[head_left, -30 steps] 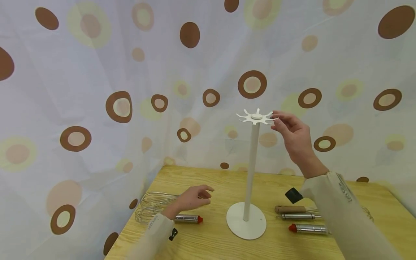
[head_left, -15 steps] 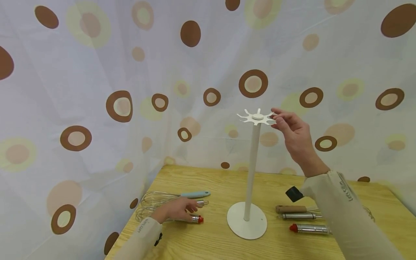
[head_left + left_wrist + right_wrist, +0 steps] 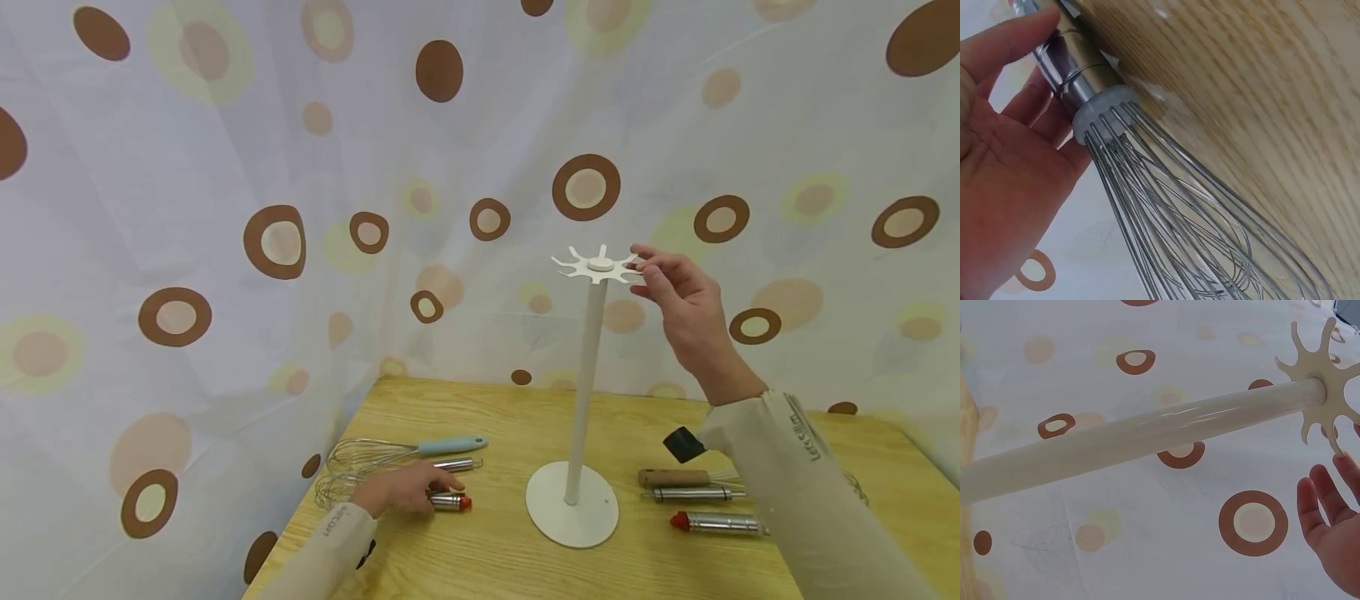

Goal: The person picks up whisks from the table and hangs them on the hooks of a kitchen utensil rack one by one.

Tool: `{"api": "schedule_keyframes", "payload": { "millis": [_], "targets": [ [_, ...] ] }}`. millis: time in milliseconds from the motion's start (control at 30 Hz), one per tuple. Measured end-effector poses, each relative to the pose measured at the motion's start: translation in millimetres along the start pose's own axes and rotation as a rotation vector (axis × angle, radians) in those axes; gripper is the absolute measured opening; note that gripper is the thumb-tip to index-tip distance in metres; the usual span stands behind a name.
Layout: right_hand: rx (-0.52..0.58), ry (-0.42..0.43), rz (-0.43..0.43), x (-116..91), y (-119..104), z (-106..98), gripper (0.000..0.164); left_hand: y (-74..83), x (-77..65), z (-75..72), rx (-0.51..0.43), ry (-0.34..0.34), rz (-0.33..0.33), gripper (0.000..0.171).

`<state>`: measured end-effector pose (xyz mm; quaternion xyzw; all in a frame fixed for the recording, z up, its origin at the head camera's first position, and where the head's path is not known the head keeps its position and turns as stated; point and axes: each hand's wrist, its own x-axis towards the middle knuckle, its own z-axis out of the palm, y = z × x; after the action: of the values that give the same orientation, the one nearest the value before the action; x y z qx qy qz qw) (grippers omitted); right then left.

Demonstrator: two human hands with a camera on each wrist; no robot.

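A white stand [image 3: 589, 375] with a round base rises from the wooden table, topped by a ring of curved hooks [image 3: 600, 264]. At that ring, my right hand [image 3: 686, 312] pinches a hook between thumb and fingertips; in the right wrist view a fingertip [image 3: 1342, 461] meets a hook's end. Low on the left, my left hand [image 3: 405, 487] grips a metal whisk [image 3: 447, 501] with a red handle tip. In the left wrist view, thumb and fingers lie around the whisk's handle [image 3: 1075, 56], and its wire loops [image 3: 1179, 212] point away from the palm.
Behind the held whisk lie a blue-handled whisk [image 3: 450, 446] and another metal-handled whisk [image 3: 461, 464]. Right of the base are a wooden-handled whisk [image 3: 675, 477], a slim metal handle [image 3: 693, 495] and a red-tipped metal handle [image 3: 720, 523]. A dotted curtain [image 3: 480, 125] surrounds the table [image 3: 480, 558].
My left hand has moved left and down from beside the whisks onto the red-tipped whisk and taken hold of it. My right hand stays at the stand's hooks.
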<state>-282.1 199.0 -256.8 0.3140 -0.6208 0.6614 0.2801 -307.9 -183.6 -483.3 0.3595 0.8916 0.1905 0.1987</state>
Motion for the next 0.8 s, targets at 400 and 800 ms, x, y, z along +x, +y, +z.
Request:
{"api": "schedule_keyframes", "payload": {
  "millis": [400, 800],
  "targets": [
    [0.023, 0.012, 0.004, -1.1, 1.0, -0.2, 0.019, 14.1, 4.5, -2.8, 0.038, 0.081, 0.054, 0.05],
    [0.077, 0.035, -0.056, -0.2, 4.9, 5.3, 0.015, 55.9, 16.7, -16.5, -0.155, 0.252, 0.159, 0.049]
  ]
}}
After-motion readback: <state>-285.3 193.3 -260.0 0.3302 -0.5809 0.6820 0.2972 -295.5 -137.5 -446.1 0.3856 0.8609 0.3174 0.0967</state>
